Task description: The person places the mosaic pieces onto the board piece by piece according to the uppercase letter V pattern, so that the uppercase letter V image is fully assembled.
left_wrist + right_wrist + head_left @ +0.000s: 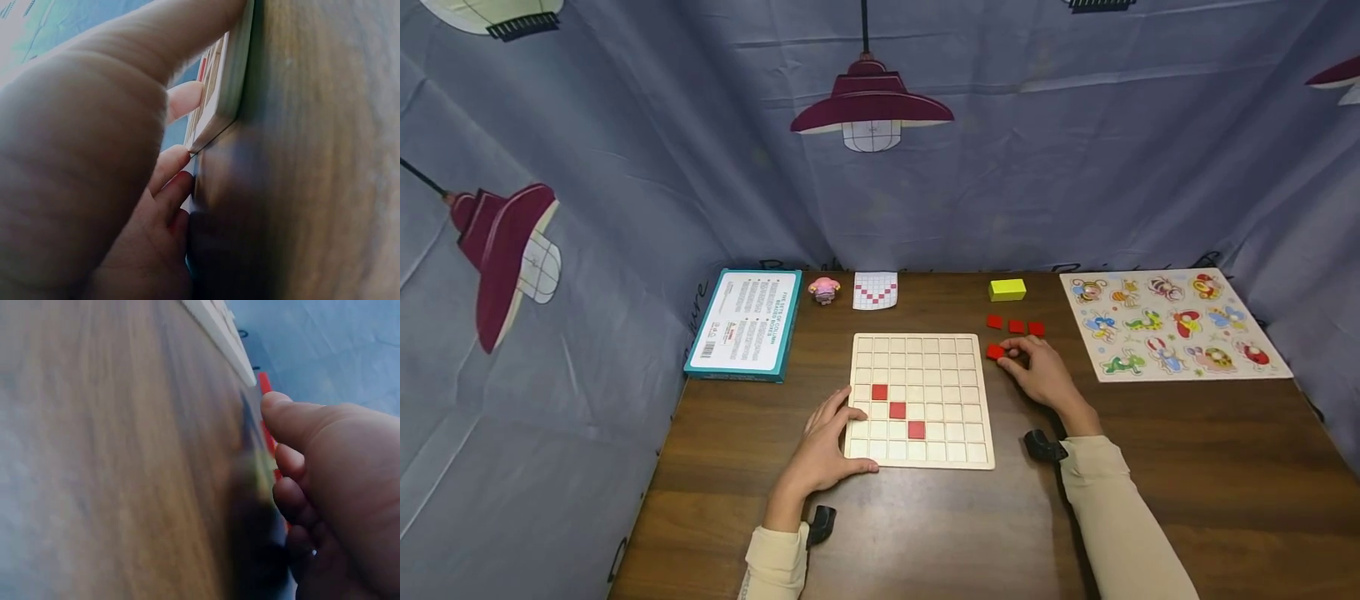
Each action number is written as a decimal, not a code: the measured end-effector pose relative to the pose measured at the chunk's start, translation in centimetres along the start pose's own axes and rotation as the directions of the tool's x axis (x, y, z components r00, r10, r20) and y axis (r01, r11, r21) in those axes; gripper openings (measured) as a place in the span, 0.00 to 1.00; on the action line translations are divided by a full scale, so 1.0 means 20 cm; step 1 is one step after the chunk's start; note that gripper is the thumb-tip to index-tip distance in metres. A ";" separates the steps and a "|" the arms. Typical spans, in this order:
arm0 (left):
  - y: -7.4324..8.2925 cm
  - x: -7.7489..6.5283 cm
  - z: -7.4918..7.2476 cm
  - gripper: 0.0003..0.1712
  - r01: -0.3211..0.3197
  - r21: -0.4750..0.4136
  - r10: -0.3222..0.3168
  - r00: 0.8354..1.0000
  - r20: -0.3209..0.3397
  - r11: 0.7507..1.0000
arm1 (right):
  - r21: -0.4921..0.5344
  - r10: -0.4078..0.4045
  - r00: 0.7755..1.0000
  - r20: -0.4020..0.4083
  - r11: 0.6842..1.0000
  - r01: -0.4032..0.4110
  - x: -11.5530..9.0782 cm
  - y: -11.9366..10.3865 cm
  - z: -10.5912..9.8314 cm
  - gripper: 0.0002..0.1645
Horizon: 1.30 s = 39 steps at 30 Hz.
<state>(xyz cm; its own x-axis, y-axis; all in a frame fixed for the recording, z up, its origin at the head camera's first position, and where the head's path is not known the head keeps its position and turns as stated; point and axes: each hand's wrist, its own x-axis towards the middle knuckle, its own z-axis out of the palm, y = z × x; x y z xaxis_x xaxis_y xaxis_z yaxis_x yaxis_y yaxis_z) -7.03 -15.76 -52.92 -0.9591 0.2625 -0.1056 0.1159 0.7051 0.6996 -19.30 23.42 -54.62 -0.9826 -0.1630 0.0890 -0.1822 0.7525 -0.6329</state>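
Across the brown surface (925, 533), the pale grid board (925, 342) is lying flat, and the left hand (826, 450) is steadying its near left corner — thumb and fingers spread wide, just touching. Beside the board's right edge, the right hand (1045, 371) is pinching a small red tile (995, 352), thumb and fingers nearly together — and keeping that pinch light and at the rim, with gentle pressure steadying the board, is looking like the tidy way.

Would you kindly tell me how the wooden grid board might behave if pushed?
The grid board probably won't bend much, given its thick, straight edge. It would likely slide rather than tip, as it lies flat on the table.
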 end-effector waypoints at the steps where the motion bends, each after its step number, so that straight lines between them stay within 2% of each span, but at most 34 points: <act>1: 0.00 0.00 0.00 0.41 0.000 -0.002 0.000 1.000 -0.001 1.000 | 0.013 0.008 1.000 -0.002 1.000 -0.008 -0.01 -0.02 0.00 0.16; 5: 0.00 -0.01 0.00 0.41 0.003 -0.007 -0.003 1.000 0.000 1.000 | 0.072 0.026 0.999 -0.022 0.997 -0.025 -0.05 -0.12 0.01 0.18; 9: 0.00 0.00 0.00 0.41 0.010 -0.009 -0.010 1.000 0.000 1.000 | 0.119 0.008 1.000 -0.021 0.993 -0.005 -0.07 -0.26 0.05 0.19; 15: 0.00 0.01 0.00 0.41 0.002 0.002 -0.002 1.000 0.001 1.000 | 0.165 -0.055 0.998 -0.018 0.985 0.057 -0.05 -0.47 0.14 0.16; 20: 0.01 0.00 0.00 0.42 0.010 0.017 -0.010 1.000 0.013 1.000 | 0.178 -0.120 0.993 -0.002 0.977 0.119 -0.02 -0.60 0.25 0.16; 30: -0.01 0.00 0.00 0.41 0.005 0.029 -0.006 1.000 0.007 1.000 | 0.123 -0.165 0.981 0.105 0.981 0.152 0.04 -0.73 0.45 0.15; 33: -0.01 0.00 0.00 0.41 0.003 0.031 -0.003 1.000 0.005 1.000 | 0.097 -0.178 0.974 0.138 0.981 0.166 0.07 -0.76 0.50 0.15; 39: -0.02 0.00 0.00 0.41 -0.012 0.040 0.012 1.000 0.008 0.999 | 0.043 -0.209 0.966 0.152 0.978 0.204 0.09 -0.80 0.54 0.13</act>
<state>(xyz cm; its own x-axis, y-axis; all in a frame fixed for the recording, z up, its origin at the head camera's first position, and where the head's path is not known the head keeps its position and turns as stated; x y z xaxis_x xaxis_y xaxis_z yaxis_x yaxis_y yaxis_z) -7.06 -16.00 -53.14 -0.9556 0.2762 -0.1028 0.1379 0.7273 0.6724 -17.78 4.15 -52.64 -0.9058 -0.4115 0.1009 -0.3773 0.6752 -0.6339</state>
